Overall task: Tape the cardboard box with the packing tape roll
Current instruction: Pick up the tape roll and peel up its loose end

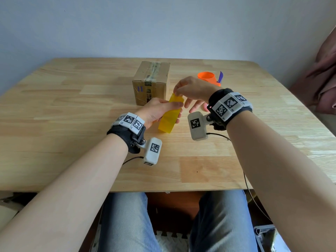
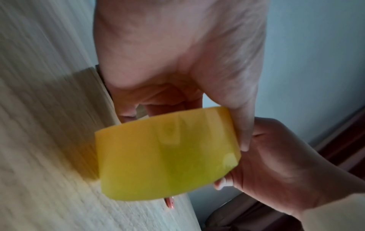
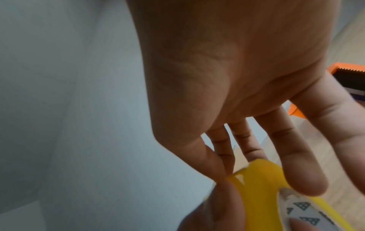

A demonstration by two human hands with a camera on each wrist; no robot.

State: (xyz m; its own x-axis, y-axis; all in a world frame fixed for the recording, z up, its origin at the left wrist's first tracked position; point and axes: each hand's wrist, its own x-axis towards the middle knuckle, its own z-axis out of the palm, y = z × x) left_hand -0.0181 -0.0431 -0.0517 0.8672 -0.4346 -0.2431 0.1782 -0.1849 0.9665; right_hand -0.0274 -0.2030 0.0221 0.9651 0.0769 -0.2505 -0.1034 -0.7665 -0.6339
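The cardboard box (image 1: 151, 80) stands at mid-table, with old clear tape along its top seam. In front of it my left hand (image 1: 164, 110) grips the yellow packing tape roll (image 1: 170, 115), which stands on edge just above the table. The roll (image 2: 168, 154) fills the left wrist view, with my left thumb (image 2: 244, 125) on its rim. My right hand (image 1: 175, 92) pinches the roll's top edge between thumb and index finger, the other fingers spread. The pinch (image 3: 227, 177) shows in the right wrist view on the yellow roll (image 3: 254, 192), beside its printed white core (image 3: 302, 209).
An orange tape dispenser (image 1: 209, 78) with a purple part lies behind my right hand, also seen as the dispenser (image 3: 347, 71) with a toothed blade. A small pink object (image 1: 205, 107) lies under the right hand. The wooden table (image 1: 72, 124) ends at a wall behind.
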